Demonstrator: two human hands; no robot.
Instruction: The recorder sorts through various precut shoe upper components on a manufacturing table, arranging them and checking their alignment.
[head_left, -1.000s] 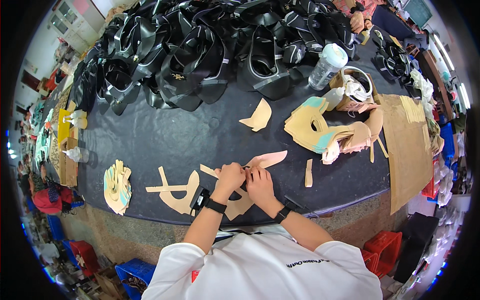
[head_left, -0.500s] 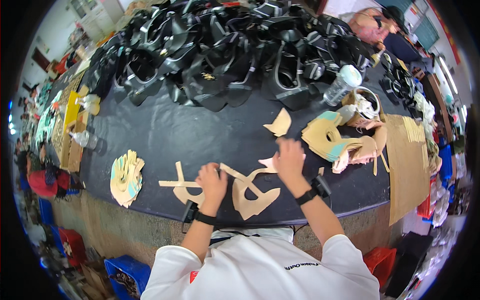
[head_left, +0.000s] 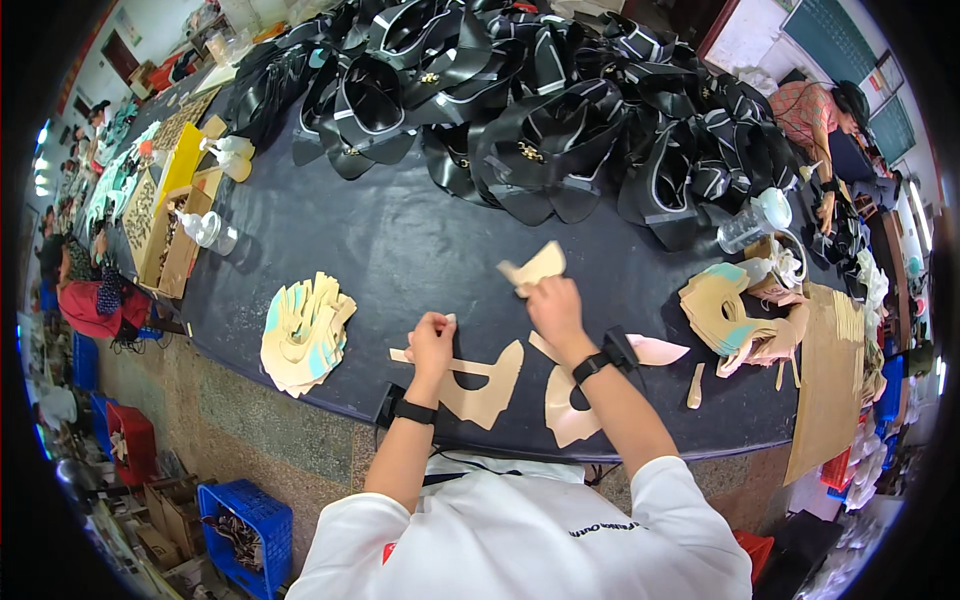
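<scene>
My right hand point(head_left: 557, 318) grips a small curved beige cut-out piece point(head_left: 543, 265) by its lower end, raised over the dark table. Close by on the left, my left hand point(head_left: 431, 343) has its fingers pinched together; a small pale thing shows at the tips, too small to name. Beneath that hand lies a beige cut-out point(head_left: 487, 392) with a strap and an oval opening. A second beige cut-out point(head_left: 567, 418) lies partly hidden under my right forearm. A pinkish pointed piece point(head_left: 657, 350) sits beside it, with a small beige strip point(head_left: 695, 388) farther right.
Stacks of beige cut-outs lie left point(head_left: 303, 345) and right point(head_left: 715, 305). Black shoe uppers point(head_left: 530, 150) are heaped across the far side. Bottles, including a clear one point(head_left: 745, 225), and a wooden box point(head_left: 180, 250) stand at the sides. A co-worker point(head_left: 810, 115) is at far right.
My right hand has taken up the curved beige piece that lay ahead of it. The left fingers have closed into a pinch. The whole view has shifted, moving table objects rightward.
</scene>
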